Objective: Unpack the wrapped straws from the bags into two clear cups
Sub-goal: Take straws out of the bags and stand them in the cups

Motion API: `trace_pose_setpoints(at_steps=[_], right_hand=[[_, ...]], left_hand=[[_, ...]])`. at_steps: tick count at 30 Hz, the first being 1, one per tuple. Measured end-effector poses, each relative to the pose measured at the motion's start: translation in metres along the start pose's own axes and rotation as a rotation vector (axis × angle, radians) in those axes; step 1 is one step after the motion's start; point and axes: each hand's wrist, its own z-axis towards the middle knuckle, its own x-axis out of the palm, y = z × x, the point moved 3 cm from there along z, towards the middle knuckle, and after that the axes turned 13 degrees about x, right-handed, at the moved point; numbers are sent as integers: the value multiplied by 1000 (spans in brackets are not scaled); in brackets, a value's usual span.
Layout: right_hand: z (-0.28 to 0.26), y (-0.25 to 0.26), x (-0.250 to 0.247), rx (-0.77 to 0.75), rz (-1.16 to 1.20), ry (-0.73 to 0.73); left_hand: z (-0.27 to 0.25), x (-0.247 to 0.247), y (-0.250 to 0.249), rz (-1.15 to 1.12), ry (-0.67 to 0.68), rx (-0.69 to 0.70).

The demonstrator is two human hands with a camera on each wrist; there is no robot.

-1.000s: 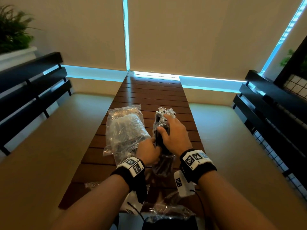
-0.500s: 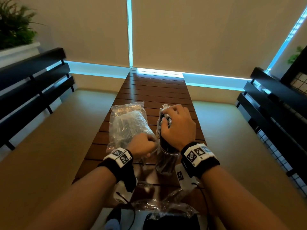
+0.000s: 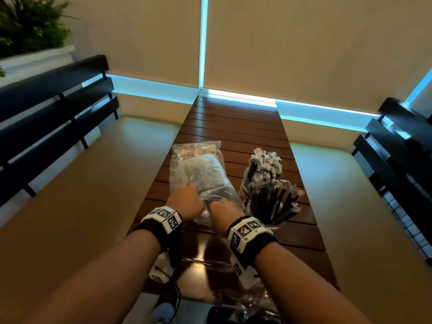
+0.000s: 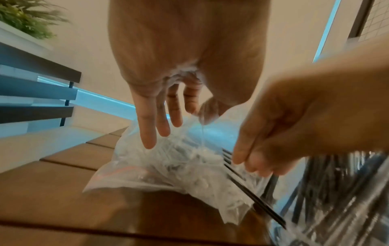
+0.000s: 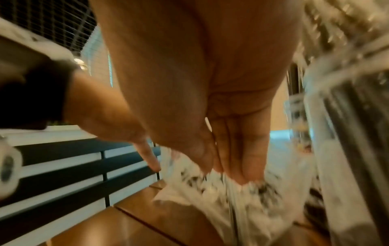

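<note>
A clear bag of wrapped straws lies on the slatted wooden table. My left hand pinches the film at its near end, other fingers straight. My right hand is beside it, thumb and fingertips pressed together on the same end of the bag. Black straws stick out of the bag's mouth. To the right stand two clear cups: the near cup holds a fanned bunch of wrapped straws, the far cup another bunch.
Crumpled empty plastic lies at the table's near edge. Cushioned benches with black slatted backs run along the left and right. A planter sits back left. The table's far half is bare wood.
My right hand let go of the straw bunch, which now stands in the near cup. Both hands moved left onto the near end of the bag.
</note>
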Motion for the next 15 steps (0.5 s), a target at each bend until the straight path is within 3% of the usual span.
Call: trace_pose_setpoints(at_steps=[7, 10, 15], right_hand=[[50, 18, 21, 73, 79, -95], [65, 28, 21, 38, 88, -11], [79, 30, 30, 124, 233, 167]], left_hand=[[-2, -21, 14, -79, -31, 101], [-5, -15, 23, -130, -12, 124], [-7, -12, 37, -180, -11, 137]])
